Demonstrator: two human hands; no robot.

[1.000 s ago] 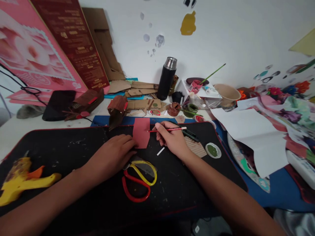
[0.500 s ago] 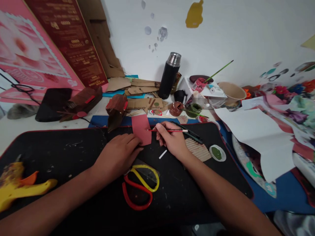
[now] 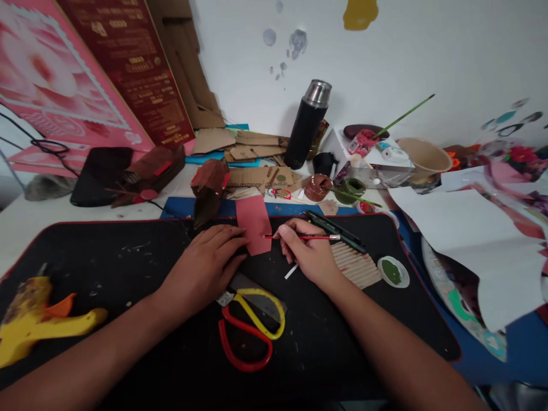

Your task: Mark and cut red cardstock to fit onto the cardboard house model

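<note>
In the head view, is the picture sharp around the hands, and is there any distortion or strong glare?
Head view: the left hand, the right hand with its brush and the red card are fairly sharp; light is soft, without harsh glare; the black mat reads dark; wide-lens bending curves the edges, and the papers at right look stretched.

Two hands work over one black mat [image 3: 128,257]: one left hand [image 3: 205,265] and one right hand [image 3: 310,251]. There is one red paper piece [image 3: 256,222], one red-handled brush [image 3: 306,237], one pair of scissors [image 3: 250,325] with one red and one yellow loop, one yellow glue gun [image 3: 38,319], one black flask [image 3: 307,125], one paper cup [image 3: 423,157], and one small lid of green paint [image 3: 393,271].
</note>
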